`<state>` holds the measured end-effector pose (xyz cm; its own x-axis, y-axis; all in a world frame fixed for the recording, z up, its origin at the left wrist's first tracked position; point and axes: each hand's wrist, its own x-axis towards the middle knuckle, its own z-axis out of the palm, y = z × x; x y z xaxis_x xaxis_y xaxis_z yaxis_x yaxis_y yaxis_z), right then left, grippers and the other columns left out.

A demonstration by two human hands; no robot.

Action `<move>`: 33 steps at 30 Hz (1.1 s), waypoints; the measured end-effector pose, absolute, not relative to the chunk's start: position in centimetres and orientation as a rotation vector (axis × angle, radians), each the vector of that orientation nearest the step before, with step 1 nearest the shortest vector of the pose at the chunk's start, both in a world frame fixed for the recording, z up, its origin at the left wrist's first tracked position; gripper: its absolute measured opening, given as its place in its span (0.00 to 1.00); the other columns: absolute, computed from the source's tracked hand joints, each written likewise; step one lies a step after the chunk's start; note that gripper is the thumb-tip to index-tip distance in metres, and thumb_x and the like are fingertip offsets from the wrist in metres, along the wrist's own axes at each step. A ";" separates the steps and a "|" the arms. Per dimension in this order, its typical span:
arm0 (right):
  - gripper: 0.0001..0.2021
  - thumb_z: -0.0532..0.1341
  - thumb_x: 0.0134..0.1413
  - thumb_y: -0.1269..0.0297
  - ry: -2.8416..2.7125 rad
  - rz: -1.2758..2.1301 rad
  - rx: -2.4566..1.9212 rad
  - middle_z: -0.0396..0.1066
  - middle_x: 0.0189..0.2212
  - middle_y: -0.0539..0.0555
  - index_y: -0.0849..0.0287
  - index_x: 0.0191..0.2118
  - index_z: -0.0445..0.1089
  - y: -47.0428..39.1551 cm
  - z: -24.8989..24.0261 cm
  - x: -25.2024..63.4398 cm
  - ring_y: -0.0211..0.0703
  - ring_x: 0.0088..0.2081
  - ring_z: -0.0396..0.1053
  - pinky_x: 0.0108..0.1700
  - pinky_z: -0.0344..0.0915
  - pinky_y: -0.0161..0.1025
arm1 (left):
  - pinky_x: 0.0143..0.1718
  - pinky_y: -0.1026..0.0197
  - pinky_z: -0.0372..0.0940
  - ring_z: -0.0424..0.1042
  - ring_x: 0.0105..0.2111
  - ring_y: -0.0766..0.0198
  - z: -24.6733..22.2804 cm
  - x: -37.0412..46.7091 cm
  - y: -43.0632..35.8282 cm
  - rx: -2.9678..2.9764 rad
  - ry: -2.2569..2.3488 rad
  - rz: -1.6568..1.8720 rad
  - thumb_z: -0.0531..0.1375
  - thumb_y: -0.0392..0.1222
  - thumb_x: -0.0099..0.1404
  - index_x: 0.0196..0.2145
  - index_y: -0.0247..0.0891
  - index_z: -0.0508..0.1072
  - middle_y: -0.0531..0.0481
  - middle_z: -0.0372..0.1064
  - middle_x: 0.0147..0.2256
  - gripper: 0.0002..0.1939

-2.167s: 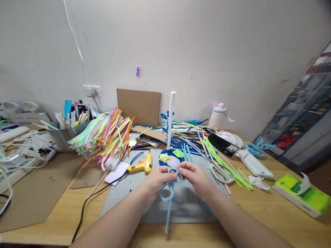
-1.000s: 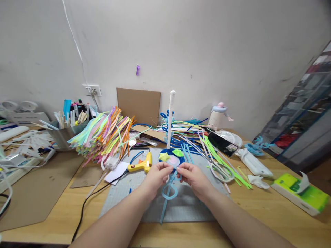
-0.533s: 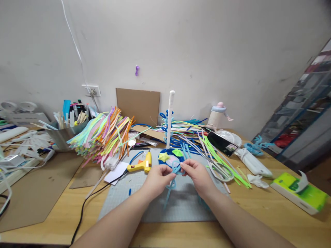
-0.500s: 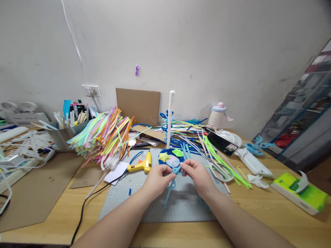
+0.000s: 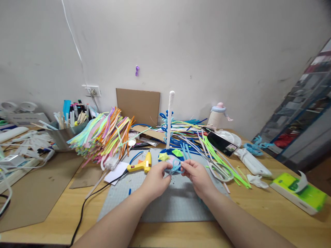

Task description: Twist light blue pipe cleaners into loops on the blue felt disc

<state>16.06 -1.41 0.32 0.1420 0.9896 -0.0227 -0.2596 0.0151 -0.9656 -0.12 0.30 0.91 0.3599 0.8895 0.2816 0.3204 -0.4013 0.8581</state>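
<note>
Between my fingertips is a light-blue pipe cleaner [image 5: 176,166] bent into loops. My left hand [image 5: 158,177] pinches its left side, and my right hand [image 5: 196,174] pinches its right side. Just behind it stands a round dark-blue base [image 5: 160,153] bearing a yellow star [image 5: 163,157], a green star [image 5: 177,152] and a pale pink disc, partly covered by the loops. A white fuzzy post [image 5: 170,113] rises upright from the base, with curled blue pipe cleaners [image 5: 164,124] along its left side.
A grey cutting mat [image 5: 160,210] lies under my hands. Left of them rests a yellow glue gun [image 5: 141,165], its black cord trailing forward. Scissors [image 5: 221,172], a phone [image 5: 222,143] and green pipe cleaners lie right. A large multicoloured pipe-cleaner bundle [image 5: 103,134] fills the left back.
The light-blue strand that hung below my left hand no longer shows there. My left fingers have shifted slightly up and left, and the loops sit nearer the base in view.
</note>
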 end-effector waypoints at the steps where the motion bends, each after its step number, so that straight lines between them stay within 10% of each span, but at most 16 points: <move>1: 0.12 0.66 0.39 0.57 -0.898 1.231 -1.074 0.66 0.19 0.48 0.61 0.22 0.68 -1.5 0.3 16.0 0.35 0.21 0.60 0.27 0.57 0.35 | 0.25 0.65 0.52 0.58 0.23 0.67 1.0 -0.1 0.3 1.915 1.055 1.008 0.58 0.36 0.49 0.35 0.39 0.73 0.52 0.69 0.30 0.13; 33: 0.11 0.66 0.39 0.59 -0.952 1.233 -1.058 0.70 0.22 0.50 0.62 0.26 0.71 -1.2 -0.4 16.2 0.37 0.26 0.64 0.34 0.59 0.36 | 0.25 0.65 0.55 0.62 0.21 0.68 1.8 0.3 0.6 1.471 1.049 0.844 0.63 0.46 0.46 0.20 0.33 0.72 0.51 0.68 0.19 0.12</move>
<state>16.20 -1.20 -0.40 0.1056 0.9944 0.0003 -0.2514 0.0270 -0.9675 0.28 0.57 1.84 0.3573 0.9332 -0.0390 0.1616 -0.0206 0.9866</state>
